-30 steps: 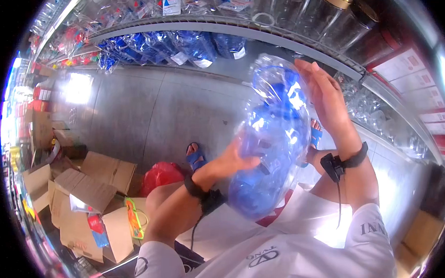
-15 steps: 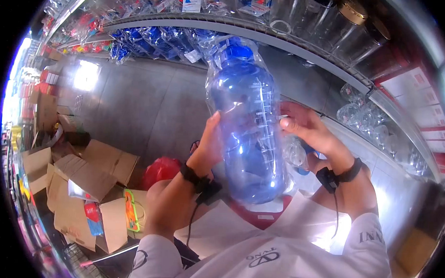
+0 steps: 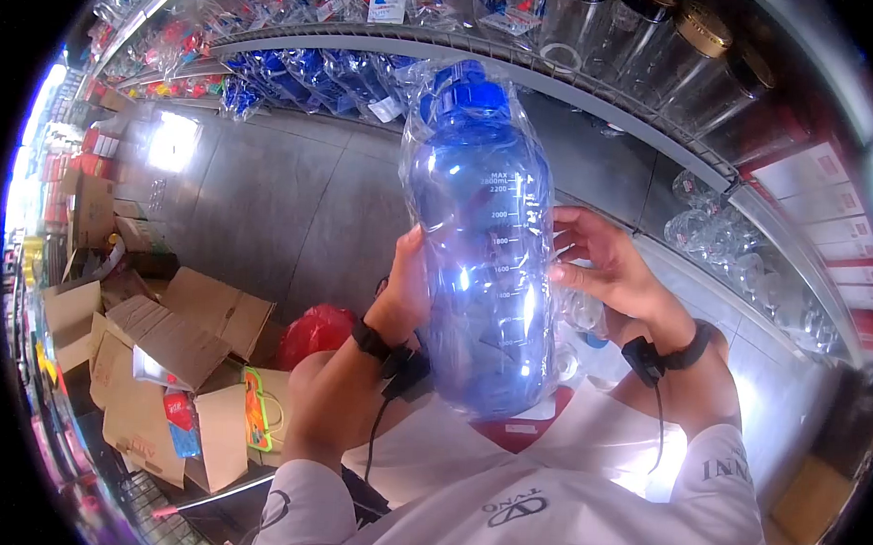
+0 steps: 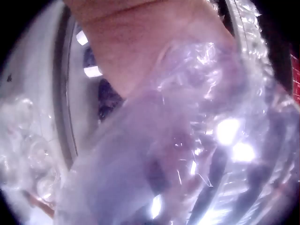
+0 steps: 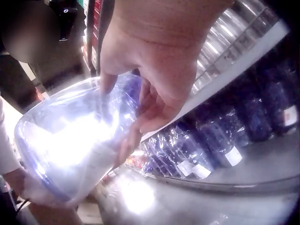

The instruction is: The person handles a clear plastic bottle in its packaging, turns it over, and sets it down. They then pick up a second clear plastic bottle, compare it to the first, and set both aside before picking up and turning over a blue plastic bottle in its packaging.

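Observation:
A large blue translucent water bottle (image 3: 485, 275) in a clear plastic wrapper stands upright before my chest in the head view. Its blue cap is at the top, and white volume marks run down the side facing me. My left hand (image 3: 405, 289) grips the bottle's left side, thumb pointing up and fingers hidden behind it. On the other side, my right hand (image 3: 607, 265) holds the bottle with bent fingers and thumb at the wrapper. In the right wrist view, the right hand's fingers (image 5: 159, 110) curl by the shiny bottle (image 5: 70, 136).
Wrapped blue bottles (image 3: 309, 77) line a low shelf ahead, under a wire shelf (image 3: 388, 41) of packaged goods and lidded jars (image 3: 700, 31). Clear glassware (image 3: 721, 236) stands at right. Open cardboard boxes (image 3: 186, 330) and a red bag (image 3: 315, 337) lie at left on the floor.
The bottle has turned so its volume marks face me, and it stands straighter and further left. My right hand has come down from near its top to its side.

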A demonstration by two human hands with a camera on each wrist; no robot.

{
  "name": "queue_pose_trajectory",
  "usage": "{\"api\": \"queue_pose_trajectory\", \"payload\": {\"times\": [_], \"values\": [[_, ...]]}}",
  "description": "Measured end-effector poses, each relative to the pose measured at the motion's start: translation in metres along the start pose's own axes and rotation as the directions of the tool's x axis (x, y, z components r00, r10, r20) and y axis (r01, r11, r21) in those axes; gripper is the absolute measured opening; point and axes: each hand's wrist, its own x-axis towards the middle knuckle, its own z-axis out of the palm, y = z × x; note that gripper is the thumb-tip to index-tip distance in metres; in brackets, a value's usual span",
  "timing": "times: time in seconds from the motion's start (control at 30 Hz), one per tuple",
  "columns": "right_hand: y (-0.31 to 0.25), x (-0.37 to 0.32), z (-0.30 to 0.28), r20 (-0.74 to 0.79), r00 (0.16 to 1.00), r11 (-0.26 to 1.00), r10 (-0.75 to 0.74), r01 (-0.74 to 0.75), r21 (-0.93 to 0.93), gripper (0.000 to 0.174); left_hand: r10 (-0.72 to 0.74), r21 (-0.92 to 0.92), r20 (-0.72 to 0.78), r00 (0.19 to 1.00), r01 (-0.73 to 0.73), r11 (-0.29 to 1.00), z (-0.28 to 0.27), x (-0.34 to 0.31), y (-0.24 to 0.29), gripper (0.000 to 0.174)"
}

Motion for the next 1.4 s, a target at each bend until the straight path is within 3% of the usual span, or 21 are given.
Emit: {"api": "queue_pose_trajectory", "payload": {"times": [0.07,0.17,0.27,0.4,0.47,0.5,0.57,0.6,0.67,0.7,0.83,0.87,0.97,1.07,1.17,1.27,1.37,1.4], "values": [[-0.001,-0.001,0.000,0.001,1.000,1.000,0.018,-0.018,0.003,0.063,0.017,-0.092,0.116,0.993,-0.007,0.996,-0.026,0.001,-0.009,0.084],[0.010,0.001,-0.002,-0.173,0.976,0.983,-0.133,0.108,-0.147,0.054,0.072,-0.085,-0.002,0.997,-0.072,0.994,-0.021,0.000,-0.012,0.071],[0.018,0.005,-0.002,-0.403,0.910,0.972,-0.101,0.003,-0.236,0.045,0.055,0.012,-0.017,0.998,-0.054,0.998,-0.001,0.002,-0.002,0.060],[0.017,0.004,0.011,-0.400,0.909,0.953,-0.121,-0.006,-0.302,0.049,0.129,-0.050,-0.059,0.990,-0.132,0.990,0.001,0.021,-0.015,0.059],[0.017,0.001,0.022,-0.345,0.932,0.952,-0.114,0.003,-0.305,0.056,0.187,0.187,-0.175,0.967,-0.153,0.970,0.004,0.024,-0.020,0.061],[0.018,0.001,0.023,-0.298,0.942,0.917,-0.158,0.029,-0.398,0.060,0.223,0.302,-0.226,0.948,-0.150,0.941,0.006,0.026,-0.023,0.063],[0.027,0.002,0.025,-0.195,0.953,0.823,-0.230,0.084,-0.562,0.069,0.258,0.356,-0.162,0.953,-0.188,0.915,0.005,0.028,-0.032,0.073],[0.033,0.002,0.025,-0.194,0.967,0.788,-0.167,0.013,-0.615,0.079,0.270,0.420,-0.140,0.953,-0.190,0.888,0.000,0.029,-0.038,0.076],[0.032,0.007,0.025,-0.200,0.977,0.971,-0.074,0.025,-0.236,0.083,0.244,0.440,-0.147,0.959,-0.157,0.884,-0.025,0.031,-0.057,0.087],[0.031,0.009,0.025,-0.187,0.982,0.999,-0.029,0.024,-0.028,0.085,0.220,0.452,-0.116,0.969,-0.146,0.880,-0.020,0.028,-0.051,0.086],[0.018,0.008,0.017,-0.264,0.942,0.968,0.205,-0.154,0.200,0.082,0.173,0.566,-0.038,0.984,-0.121,0.815,0.013,0.015,-0.010,0.091],[0.020,0.008,0.014,-0.233,0.950,0.951,0.207,-0.139,0.276,0.079,0.169,0.608,-0.030,0.985,-0.117,0.785,0.017,0.013,-0.005,0.096],[0.018,0.006,0.012,-0.119,0.960,0.826,0.252,-0.150,0.543,0.075,0.217,0.511,-0.045,0.975,-0.164,0.844,0.023,0.010,0.002,0.097],[0.022,0.006,0.013,-0.067,0.961,0.726,0.269,-0.157,0.670,0.076,0.240,0.487,-0.058,0.969,-0.182,0.854,0.021,0.009,0.012,0.090],[0.017,0.008,0.017,-0.064,0.965,0.717,0.254,-0.144,0.682,0.080,0.258,0.485,-0.048,0.965,-0.203,0.850,0.013,0.006,0.012,0.064],[0.018,0.006,0.019,-0.049,0.967,0.714,0.250,-0.150,0.684,0.079,0.216,0.500,-0.219,0.951,-0.081,0.862,0.006,0.008,-0.002,0.059],[0.031,0.003,0.016,0.003,0.970,0.698,0.244,-0.178,0.694,0.076,-0.065,0.156,-0.050,0.997,0.072,0.985,-0.013,0.010,-0.014,0.056],[0.039,0.002,0.014,0.016,0.965,0.678,0.260,-0.195,0.709,0.074,-0.050,0.154,-0.020,0.999,0.053,0.987,-0.002,0.007,-0.010,0.057]]}}
